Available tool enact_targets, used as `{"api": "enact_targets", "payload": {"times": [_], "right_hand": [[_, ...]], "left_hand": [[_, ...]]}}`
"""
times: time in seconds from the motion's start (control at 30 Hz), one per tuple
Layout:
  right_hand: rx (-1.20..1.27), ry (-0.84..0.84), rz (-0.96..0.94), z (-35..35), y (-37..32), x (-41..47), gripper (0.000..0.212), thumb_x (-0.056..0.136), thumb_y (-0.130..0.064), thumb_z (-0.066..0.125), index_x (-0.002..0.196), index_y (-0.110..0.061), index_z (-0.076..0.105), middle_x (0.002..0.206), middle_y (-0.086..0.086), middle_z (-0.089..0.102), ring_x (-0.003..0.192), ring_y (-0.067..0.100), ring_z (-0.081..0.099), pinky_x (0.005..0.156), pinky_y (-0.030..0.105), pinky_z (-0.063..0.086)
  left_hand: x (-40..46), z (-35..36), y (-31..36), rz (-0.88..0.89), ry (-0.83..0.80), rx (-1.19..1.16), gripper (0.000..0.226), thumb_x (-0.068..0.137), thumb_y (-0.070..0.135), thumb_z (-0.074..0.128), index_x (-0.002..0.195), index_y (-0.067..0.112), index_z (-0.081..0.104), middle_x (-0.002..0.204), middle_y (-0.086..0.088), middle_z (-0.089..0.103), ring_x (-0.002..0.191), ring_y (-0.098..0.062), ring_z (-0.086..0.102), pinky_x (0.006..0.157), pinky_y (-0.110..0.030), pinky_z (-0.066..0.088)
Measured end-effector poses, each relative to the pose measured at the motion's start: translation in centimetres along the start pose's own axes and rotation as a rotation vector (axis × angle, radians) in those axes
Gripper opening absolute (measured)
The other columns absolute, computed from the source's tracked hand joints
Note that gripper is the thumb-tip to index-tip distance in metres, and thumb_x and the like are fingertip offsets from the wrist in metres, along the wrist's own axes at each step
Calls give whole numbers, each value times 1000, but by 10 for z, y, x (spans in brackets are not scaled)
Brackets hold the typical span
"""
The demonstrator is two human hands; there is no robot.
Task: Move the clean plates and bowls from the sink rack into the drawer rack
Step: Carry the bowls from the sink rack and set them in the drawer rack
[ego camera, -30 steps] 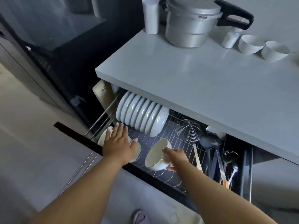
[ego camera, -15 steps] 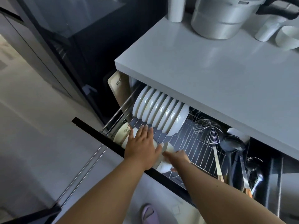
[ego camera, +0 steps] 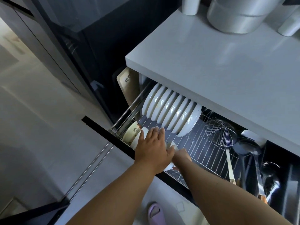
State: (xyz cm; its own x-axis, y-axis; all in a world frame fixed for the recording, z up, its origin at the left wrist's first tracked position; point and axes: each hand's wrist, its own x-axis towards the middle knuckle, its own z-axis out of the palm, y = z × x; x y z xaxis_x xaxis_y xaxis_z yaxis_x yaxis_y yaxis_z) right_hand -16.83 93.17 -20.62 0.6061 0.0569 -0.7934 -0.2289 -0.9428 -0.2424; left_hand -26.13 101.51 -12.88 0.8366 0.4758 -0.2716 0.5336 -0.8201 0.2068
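The drawer rack (ego camera: 203, 148), a wire grid, is pulled out under the counter. Several white plates (ego camera: 172, 112) stand on edge in a row at its back left. Bowls lie on their sides at the front left, one with a printed pattern (ego camera: 132, 132). My left hand (ego camera: 152, 150) lies flat, fingers spread, over the white bowls beside it. My right hand (ego camera: 181, 157) is mostly hidden under my left hand and grips a white bowl (ego camera: 171, 146) pushed against the others.
A wire skimmer (ego camera: 219, 133), ladles (ego camera: 246, 146) and other utensils fill the drawer's right side. A cutting board (ego camera: 128, 85) stands at the drawer's left edge. A metal pot (ego camera: 240, 15) and white cups stand on the grey counter (ego camera: 211, 62). A purple slipper (ego camera: 155, 213) is on the floor.
My right hand has slid the white bowl leftward against the row of bowls under my left hand. The camera has moved closer and leftward.
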Motion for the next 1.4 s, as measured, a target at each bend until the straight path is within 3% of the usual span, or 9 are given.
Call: {"api": "enact_targets", "payload": {"times": [0.17,0.47,0.63,0.7,0.83,1.0,1.2,1.4], "right_hand": [[29,-30,12,0,0,-1,68,83,-45,61,134,-8,36,112,14,61,86,27,68,66,37,61],[68,-123,-9,-8,4,-5,63,79,-45,58,126,-4,49,102,14,67,80,27,68,71,35,60],[26,-98,-55,-22,12,-15,47,85,-42,57,117,-7,56,83,5,59,61,17,58,43,20,41],[15,-76,-109,-28,16,-17,50,89,-45,55,117,-4,56,82,5,58,64,18,59,49,21,45],[58,-68,-214,-46,26,-24,53,90,-48,53,122,-6,59,95,8,60,86,23,62,85,35,55],[275,-38,-242,-80,54,-34,41,91,-34,58,114,1,61,77,10,57,73,22,56,89,47,55],[522,76,-307,-129,97,-46,15,92,-28,60,86,-13,58,69,4,59,65,20,57,79,44,56],[733,240,-308,-181,157,-61,13,92,-20,58,81,-14,59,64,3,60,63,20,57,72,41,56]], "left_hand": [[1,2,0,-8,3,-4,74,92,58,22,151,13,14,157,-9,25,146,-21,17,119,-49,8],[2,-1,3,-39,-30,-8,65,93,57,30,142,13,33,134,-8,54,126,-25,46,113,-46,24],[0,-3,4,-50,-33,10,63,92,56,32,139,15,38,126,-7,60,119,-24,52,110,-44,29],[0,-4,5,-51,-25,17,60,93,56,32,137,16,39,123,-6,61,115,-24,53,108,-42,32],[-4,-10,8,-59,-6,-11,52,94,54,34,130,18,45,113,-5,65,105,-26,57,88,-38,42],[-5,-10,13,-60,-27,-16,43,94,50,34,119,19,49,102,-3,67,92,-25,60,70,-32,43],[1,-12,82,53,-63,-158,43,97,45,38,128,16,46,116,-8,63,106,-29,58,87,-37,48],[-1,-11,194,250,-103,-235,45,97,45,39,135,21,41,109,-3,64,96,-24,60,81,-37,49]]}}
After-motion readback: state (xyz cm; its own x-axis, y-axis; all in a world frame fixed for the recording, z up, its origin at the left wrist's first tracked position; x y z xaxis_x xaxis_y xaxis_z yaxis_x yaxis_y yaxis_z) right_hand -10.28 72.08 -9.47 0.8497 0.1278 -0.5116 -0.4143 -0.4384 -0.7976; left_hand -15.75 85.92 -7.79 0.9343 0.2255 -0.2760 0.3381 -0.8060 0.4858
